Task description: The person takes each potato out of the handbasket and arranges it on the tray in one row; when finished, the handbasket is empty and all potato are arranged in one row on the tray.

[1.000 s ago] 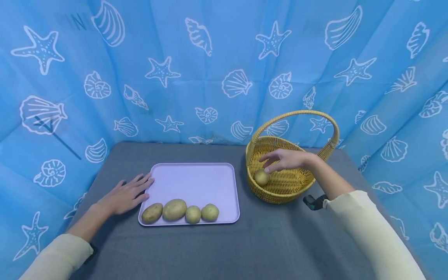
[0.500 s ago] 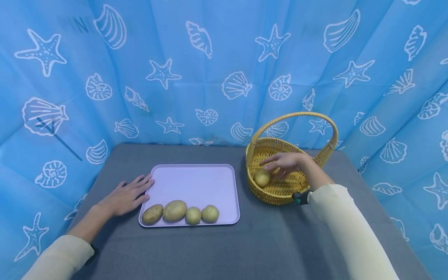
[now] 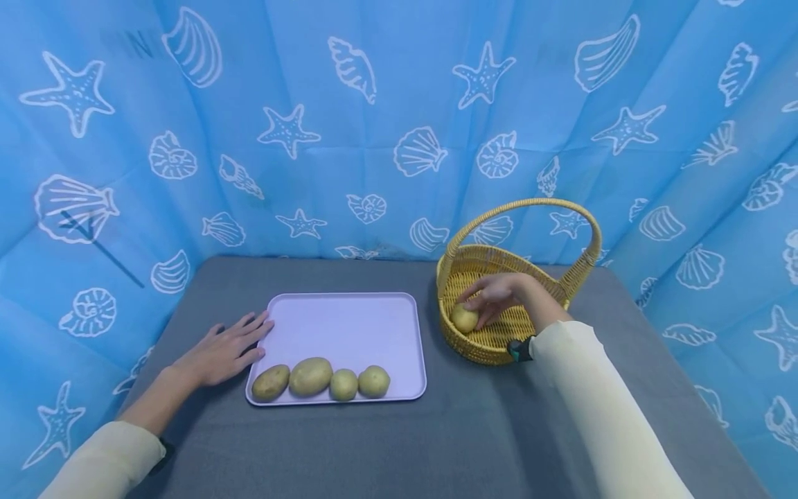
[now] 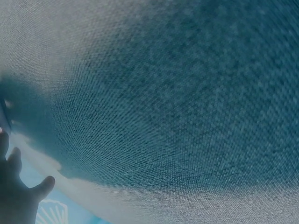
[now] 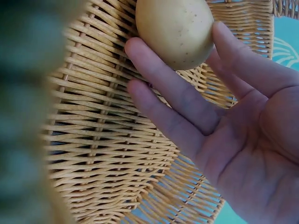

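A round potato (image 3: 464, 318) sits at the left inside the yellow wicker basket (image 3: 479, 352). My right hand (image 3: 495, 294) reaches into the basket and pinches this potato between thumb and fingers. Close up in the right wrist view, the thumb touches the speckled potato (image 5: 177, 30) on one side, and the fingers (image 5: 168, 86) lie along the other. My left hand (image 3: 224, 350) lies flat with spread fingers, the tips on the left rim of the lilac tray (image 3: 346, 326). Several potatoes (image 3: 311, 376) stand in a row along the tray's front edge.
The basket's tall arched handle (image 3: 530, 202) rises over its right part, behind my right forearm. Grey cloth (image 3: 374, 450) covers the table. A blue curtain (image 3: 374, 138) with shells and starfish hangs behind and at both sides.
My right hand has moved lower into the basket and closed in on the potato, its forearm swinging to the left. My left hand and the potatoes on the tray have stayed put.
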Demonstrator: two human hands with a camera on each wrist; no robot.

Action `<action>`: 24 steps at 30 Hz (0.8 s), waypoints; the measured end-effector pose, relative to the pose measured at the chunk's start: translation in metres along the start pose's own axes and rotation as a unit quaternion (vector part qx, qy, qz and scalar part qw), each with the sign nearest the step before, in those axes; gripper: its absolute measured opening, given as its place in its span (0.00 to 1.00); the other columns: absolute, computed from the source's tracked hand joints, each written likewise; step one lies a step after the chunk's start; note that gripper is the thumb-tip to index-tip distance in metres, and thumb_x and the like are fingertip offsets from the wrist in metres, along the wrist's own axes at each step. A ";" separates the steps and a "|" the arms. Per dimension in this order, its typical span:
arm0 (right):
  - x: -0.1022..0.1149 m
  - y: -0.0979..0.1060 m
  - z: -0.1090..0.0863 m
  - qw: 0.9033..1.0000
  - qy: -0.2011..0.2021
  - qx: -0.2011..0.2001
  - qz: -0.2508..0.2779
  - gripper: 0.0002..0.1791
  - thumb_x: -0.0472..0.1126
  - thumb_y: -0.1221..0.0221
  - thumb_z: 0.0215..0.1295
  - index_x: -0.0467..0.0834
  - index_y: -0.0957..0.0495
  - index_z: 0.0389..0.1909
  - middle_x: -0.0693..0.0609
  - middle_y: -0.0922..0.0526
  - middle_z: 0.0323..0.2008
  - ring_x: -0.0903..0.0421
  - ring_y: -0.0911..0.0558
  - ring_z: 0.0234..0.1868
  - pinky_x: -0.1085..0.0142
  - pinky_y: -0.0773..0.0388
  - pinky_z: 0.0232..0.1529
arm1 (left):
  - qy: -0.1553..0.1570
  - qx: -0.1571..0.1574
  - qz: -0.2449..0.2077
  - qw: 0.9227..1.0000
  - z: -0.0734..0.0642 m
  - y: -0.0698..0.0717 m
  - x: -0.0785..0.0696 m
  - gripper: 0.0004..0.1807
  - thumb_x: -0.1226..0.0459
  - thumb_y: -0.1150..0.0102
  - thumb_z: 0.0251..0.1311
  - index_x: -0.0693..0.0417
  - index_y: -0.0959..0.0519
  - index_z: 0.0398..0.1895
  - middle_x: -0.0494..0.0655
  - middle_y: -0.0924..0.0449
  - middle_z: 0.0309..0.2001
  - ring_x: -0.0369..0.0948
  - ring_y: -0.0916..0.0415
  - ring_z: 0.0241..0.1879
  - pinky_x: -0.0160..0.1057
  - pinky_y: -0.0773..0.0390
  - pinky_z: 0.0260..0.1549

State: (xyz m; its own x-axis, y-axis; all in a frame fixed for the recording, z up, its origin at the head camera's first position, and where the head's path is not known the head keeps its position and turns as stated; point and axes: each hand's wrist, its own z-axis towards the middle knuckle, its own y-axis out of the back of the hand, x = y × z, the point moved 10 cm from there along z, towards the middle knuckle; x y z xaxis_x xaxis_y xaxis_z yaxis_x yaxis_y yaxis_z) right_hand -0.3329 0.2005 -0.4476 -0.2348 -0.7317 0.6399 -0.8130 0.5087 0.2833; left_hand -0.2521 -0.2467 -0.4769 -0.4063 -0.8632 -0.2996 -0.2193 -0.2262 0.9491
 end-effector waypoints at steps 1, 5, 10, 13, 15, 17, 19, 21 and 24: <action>0.002 0.000 0.000 1.000 0.001 -0.001 -0.008 0.29 0.39 0.49 0.77 0.33 0.42 0.73 0.36 0.16 0.47 0.40 0.15 0.49 0.48 0.23 0.58 | 0.000 0.000 -0.001 1.000 0.000 0.000 0.001 0.34 0.46 0.56 0.75 0.51 0.42 0.77 0.60 0.46 0.76 0.64 0.52 0.74 0.78 0.56 0.62; 0.006 -0.002 0.001 1.000 0.002 0.004 -0.028 0.28 0.38 0.48 0.76 0.33 0.40 0.72 0.38 0.15 0.46 0.41 0.14 0.48 0.49 0.24 0.59 | 0.002 0.000 -0.005 1.000 0.000 0.000 0.001 0.34 0.46 0.55 0.74 0.51 0.42 0.77 0.59 0.46 0.76 0.64 0.53 0.74 0.78 0.56 0.62; 0.009 -0.002 0.002 0.999 0.012 0.014 -0.036 0.27 0.37 0.48 0.76 0.32 0.39 0.71 0.38 0.16 0.46 0.39 0.14 0.48 0.48 0.23 0.58 | 0.005 0.004 0.003 1.000 -0.001 0.001 0.000 0.35 0.46 0.56 0.75 0.52 0.42 0.77 0.59 0.47 0.77 0.64 0.53 0.74 0.77 0.55 0.62; 0.011 0.001 0.001 0.999 0.029 0.010 -0.036 0.26 0.36 0.47 0.75 0.31 0.37 0.70 0.37 0.17 0.46 0.37 0.15 0.47 0.48 0.22 0.56 | 0.002 0.003 0.010 1.000 -0.001 0.002 -0.001 0.35 0.46 0.57 0.75 0.53 0.42 0.77 0.59 0.47 0.77 0.64 0.52 0.74 0.77 0.54 0.62; 0.014 0.005 -0.001 0.998 0.049 -0.001 -0.042 0.27 0.35 0.45 0.73 0.30 0.35 0.69 0.37 0.19 0.47 0.38 0.14 0.46 0.49 0.20 0.54 | 0.002 0.002 0.011 1.000 -0.002 0.002 -0.002 0.34 0.46 0.56 0.75 0.53 0.42 0.77 0.58 0.47 0.77 0.64 0.52 0.74 0.77 0.54 0.62; 0.017 0.009 -0.005 0.996 0.072 -0.011 -0.052 0.27 0.35 0.43 0.72 0.30 0.34 0.68 0.37 0.20 0.48 0.40 0.14 0.46 0.50 0.19 0.53 | 0.002 0.000 0.008 1.000 -0.002 0.003 -0.003 0.34 0.47 0.55 0.74 0.53 0.41 0.77 0.58 0.46 0.77 0.64 0.52 0.74 0.77 0.54 0.62; 0.019 0.012 -0.012 0.993 0.094 -0.021 -0.063 0.28 0.36 0.41 0.70 0.30 0.33 0.68 0.37 0.20 0.49 0.42 0.15 0.47 0.51 0.19 0.53 | 0.000 -0.004 0.005 1.000 -0.002 0.004 -0.004 0.34 0.48 0.53 0.74 0.53 0.41 0.77 0.59 0.45 0.76 0.64 0.51 0.74 0.78 0.53 0.61; 0.021 0.014 -0.020 0.991 0.114 -0.023 -0.072 0.28 0.36 0.41 0.70 0.31 0.33 0.68 0.38 0.19 0.49 0.44 0.15 0.49 0.52 0.20 0.54 | 0.000 -0.007 -0.001 1.000 -0.003 0.005 -0.004 0.34 0.48 0.52 0.74 0.53 0.40 0.77 0.59 0.45 0.76 0.64 0.51 0.74 0.78 0.54 0.61; 0.026 0.013 -0.032 0.985 0.145 -0.021 -0.095 0.29 0.38 0.41 0.70 0.32 0.33 0.68 0.40 0.19 0.49 0.46 0.16 0.50 0.53 0.21 0.56 | 0.002 -0.004 -0.001 1.000 -0.003 0.006 -0.005 0.34 0.48 0.53 0.74 0.53 0.41 0.77 0.59 0.45 0.76 0.64 0.51 0.74 0.78 0.54 0.62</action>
State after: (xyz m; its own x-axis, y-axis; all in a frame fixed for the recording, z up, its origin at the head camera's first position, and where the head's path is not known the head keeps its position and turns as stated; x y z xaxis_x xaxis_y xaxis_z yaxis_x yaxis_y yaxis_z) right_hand -0.3327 0.2029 -0.4046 0.0867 -0.6577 0.7482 -0.8039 0.3974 0.4425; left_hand -0.2486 -0.2453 -0.4692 -0.4024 -0.8644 -0.3014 -0.2133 -0.2317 0.9491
